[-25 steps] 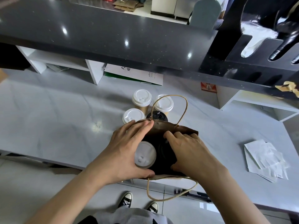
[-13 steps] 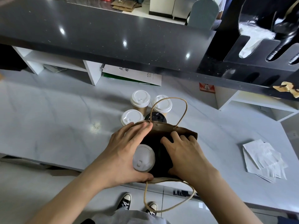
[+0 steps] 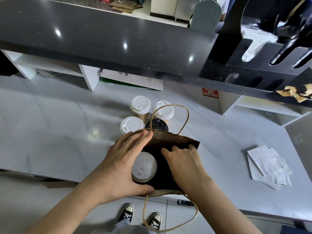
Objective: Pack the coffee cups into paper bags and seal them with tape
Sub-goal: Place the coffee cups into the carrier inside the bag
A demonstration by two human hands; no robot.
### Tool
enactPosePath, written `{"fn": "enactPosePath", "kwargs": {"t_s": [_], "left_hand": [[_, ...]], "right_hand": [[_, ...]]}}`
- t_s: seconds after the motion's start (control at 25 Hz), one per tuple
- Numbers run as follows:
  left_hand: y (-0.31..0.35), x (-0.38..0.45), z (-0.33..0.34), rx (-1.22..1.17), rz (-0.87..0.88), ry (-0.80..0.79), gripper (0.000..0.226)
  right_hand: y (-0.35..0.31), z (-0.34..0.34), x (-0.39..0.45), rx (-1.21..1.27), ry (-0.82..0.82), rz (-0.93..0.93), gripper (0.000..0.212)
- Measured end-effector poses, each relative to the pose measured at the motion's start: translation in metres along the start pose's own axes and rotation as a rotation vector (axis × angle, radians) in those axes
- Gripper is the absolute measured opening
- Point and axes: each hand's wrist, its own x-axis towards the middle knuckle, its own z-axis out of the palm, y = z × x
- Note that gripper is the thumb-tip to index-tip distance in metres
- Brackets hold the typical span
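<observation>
At lower centre of the frame, a brown paper bag (image 3: pixel 170 141) stands open on the grey counter (image 3: pixel 50 124), one white-lidded coffee cup (image 3: pixel 144 167) already inside. The left hand (image 3: pixel 121 166) spreads fingers and thumb across the bag's mouth; the right hand (image 3: pixel 184 162) curls its fingers into the dark interior. Four lidded cups (image 3: pixel 140 105) wait just behind. No tape is visible; sealing seems undone.

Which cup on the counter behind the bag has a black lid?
The black-lidded cup, right behind the paper bag, inside its handle loop. The other three standing there have white lids.
</observation>
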Motion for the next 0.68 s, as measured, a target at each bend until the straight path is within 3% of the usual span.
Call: {"fn": "enactPosePath", "kwargs": {"t_s": [0.24,0.48,0.68], "left_hand": [[0.001,-0.001,0.0,-0.014,0.013,-0.011,0.131],[0.005,0.001,0.002,-0.02,0.052,-0.03,0.129],[0.011,0.007,0.007,-0.016,0.104,-0.038,0.129]], "right_hand": [[0.001,0.003,-0.001,-0.001,0.021,0.006,0.054],[0.012,0.002,-0.017,0.129,0.061,0.012,0.076],[0.032,0.007,-0.044,0.244,0.278,0.039,0.043]]}}
